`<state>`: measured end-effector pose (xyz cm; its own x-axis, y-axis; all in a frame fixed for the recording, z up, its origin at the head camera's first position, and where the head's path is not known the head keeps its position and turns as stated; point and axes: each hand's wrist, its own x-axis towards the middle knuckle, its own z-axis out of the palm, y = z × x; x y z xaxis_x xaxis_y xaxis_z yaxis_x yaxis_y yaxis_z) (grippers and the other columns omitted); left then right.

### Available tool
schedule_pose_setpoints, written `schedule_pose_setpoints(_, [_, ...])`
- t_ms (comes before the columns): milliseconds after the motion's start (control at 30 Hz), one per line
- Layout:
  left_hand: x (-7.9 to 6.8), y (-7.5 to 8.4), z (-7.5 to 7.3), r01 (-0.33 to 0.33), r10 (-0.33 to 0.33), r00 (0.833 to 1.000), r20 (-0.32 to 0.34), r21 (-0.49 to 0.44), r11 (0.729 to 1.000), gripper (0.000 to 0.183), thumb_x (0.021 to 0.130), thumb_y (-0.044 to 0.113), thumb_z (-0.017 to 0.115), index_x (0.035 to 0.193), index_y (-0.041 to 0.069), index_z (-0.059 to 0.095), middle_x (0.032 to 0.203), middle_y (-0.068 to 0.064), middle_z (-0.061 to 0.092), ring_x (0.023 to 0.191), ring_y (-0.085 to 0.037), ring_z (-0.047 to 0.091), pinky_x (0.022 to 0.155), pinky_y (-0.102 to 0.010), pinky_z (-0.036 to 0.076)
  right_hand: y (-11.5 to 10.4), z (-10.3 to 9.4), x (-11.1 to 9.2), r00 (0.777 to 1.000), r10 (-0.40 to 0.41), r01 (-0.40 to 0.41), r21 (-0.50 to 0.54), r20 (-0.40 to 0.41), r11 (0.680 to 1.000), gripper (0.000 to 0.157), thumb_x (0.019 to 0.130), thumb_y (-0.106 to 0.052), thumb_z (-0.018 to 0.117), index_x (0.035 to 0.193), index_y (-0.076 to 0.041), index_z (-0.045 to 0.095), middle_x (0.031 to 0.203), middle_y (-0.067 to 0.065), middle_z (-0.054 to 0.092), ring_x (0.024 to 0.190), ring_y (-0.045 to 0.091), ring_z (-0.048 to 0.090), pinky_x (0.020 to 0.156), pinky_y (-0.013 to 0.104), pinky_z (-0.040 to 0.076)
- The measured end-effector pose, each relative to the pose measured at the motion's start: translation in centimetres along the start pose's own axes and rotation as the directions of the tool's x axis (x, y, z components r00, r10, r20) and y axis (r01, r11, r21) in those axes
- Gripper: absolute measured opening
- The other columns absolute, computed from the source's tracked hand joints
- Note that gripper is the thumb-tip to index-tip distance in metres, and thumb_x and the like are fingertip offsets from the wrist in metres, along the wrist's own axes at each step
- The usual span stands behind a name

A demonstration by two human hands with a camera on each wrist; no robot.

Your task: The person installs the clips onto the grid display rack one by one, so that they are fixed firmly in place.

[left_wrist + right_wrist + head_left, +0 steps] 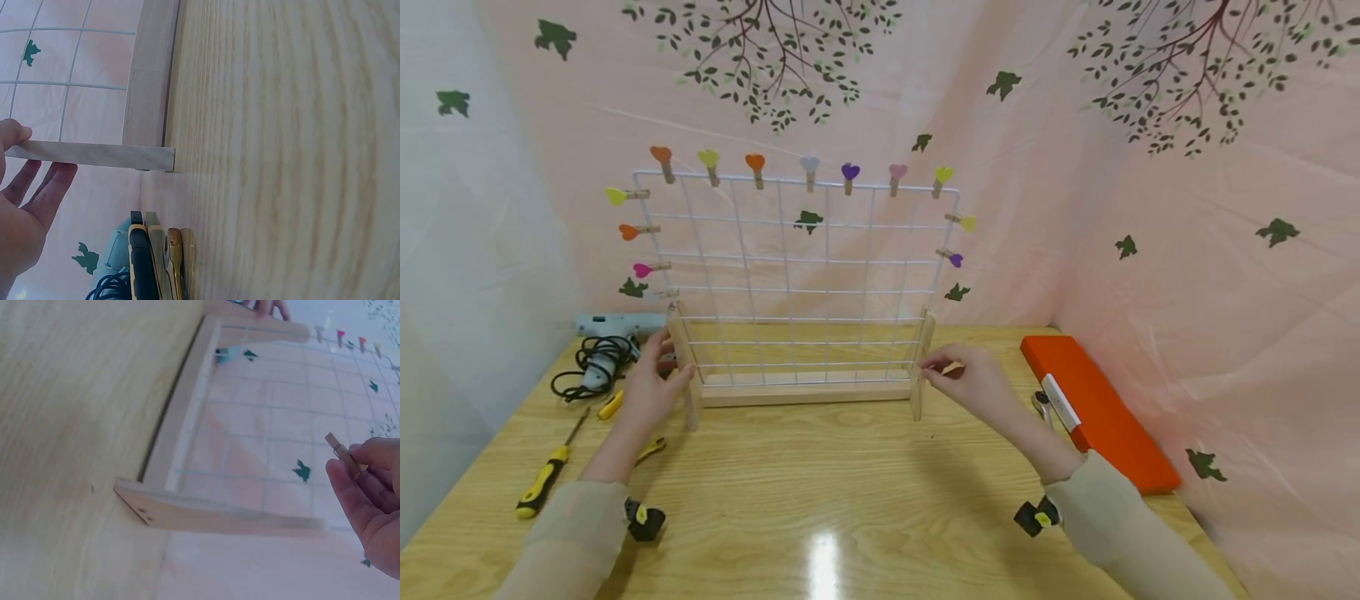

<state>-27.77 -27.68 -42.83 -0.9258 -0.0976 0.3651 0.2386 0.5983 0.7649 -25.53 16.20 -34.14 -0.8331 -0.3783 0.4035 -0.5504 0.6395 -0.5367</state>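
Observation:
A white wire grid stands upright in a wooden frame, with heart-topped clothespins clipped along its top and sides. My left hand grips the frame's left upright, thumb on one face and fingers on the other. Beside the right upright, my right hand pinches a small wooden clothespin between thumb and fingertips. The clothespin's narrow end points out past the fingertips in the right wrist view, and the fingers partly cover the rest of it.
On the left lie a glue gun with a coiled black cord and a yellow-black screwdriver. A red box lies at the right, a ratchet wrench beside it. A printed pink curtain hangs behind the table.

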Motion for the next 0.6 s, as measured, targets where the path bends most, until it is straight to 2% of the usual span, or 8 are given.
schedule_pose_setpoints(133, [-0.1,-0.1,0.0,-0.001,0.001,1.0,-0.001,-0.002,1.0,0.064,0.089,0.024,0.053,0.143,0.023,0.016,0.129,-0.025,0.04,0.104,-0.042,0.046,0.077,-0.056,0.043,0.4,-1.5,0.1,0.998,0.029,-0.027,0.034,-0.056,0.999,0.013,0.079,-0.013,0.067,0.092,-0.013,0.067,0.09,-0.002,0.066,0.082,0.011,0.061,0.066,0.022,0.052])
schedule_pose_setpoints(267, [0.0,-0.1,0.0,-0.003,0.003,1.0,-0.001,-0.007,1.0,0.065,0.089,0.024,0.053,0.143,0.023,0.016,0.129,-0.025,0.039,0.105,-0.042,0.046,0.076,-0.056,0.044,0.6,-2.8,0.1,0.992,0.004,0.007,0.085,-0.128,0.996,0.008,0.076,-0.008,0.069,0.084,-0.011,0.07,0.098,0.001,0.065,0.09,0.015,0.062,0.066,0.025,0.053])
schedule_pose_setpoints(333, [0.0,-0.2,0.1,-0.005,0.005,1.0,0.0,-0.009,1.0,0.065,0.089,0.024,0.053,0.143,0.023,0.016,0.129,-0.025,0.039,0.105,-0.043,0.045,0.076,-0.056,0.044,0.6,-3.3,0.1,0.99,0.01,0.008,0.126,-0.141,0.992,0.009,0.075,-0.007,0.069,0.084,-0.009,0.071,0.098,0.004,0.065,0.087,0.015,0.064,0.065,0.024,0.052])
schedule_pose_setpoints(467, [0.0,-0.2,0.1,-0.017,0.017,1.0,-0.006,-0.009,1.0,0.064,0.089,0.023,0.053,0.142,0.022,0.017,0.128,-0.026,0.04,0.104,-0.043,0.046,0.075,-0.056,0.045,-0.1,-4.1,0.2,0.989,0.07,-0.037,0.232,-0.133,0.972,0.013,0.077,-0.003,0.065,0.09,-0.002,0.069,0.09,0.013,0.068,0.073,0.017,0.066,0.062,0.023,0.052])
schedule_pose_setpoints(600, [0.0,-0.2,0.0,-0.022,0.022,1.0,-0.013,-0.007,1.0,0.064,0.089,0.022,0.053,0.142,0.022,0.018,0.128,-0.026,0.04,0.104,-0.043,0.046,0.075,-0.056,0.045,-1.6,-4.7,0.2,0.983,0.09,-0.05,0.239,-0.161,0.97,0.014,0.08,0.001,0.062,0.093,0.003,0.067,0.086,0.019,0.067,0.072,0.024,0.066,0.064,0.022,0.052])
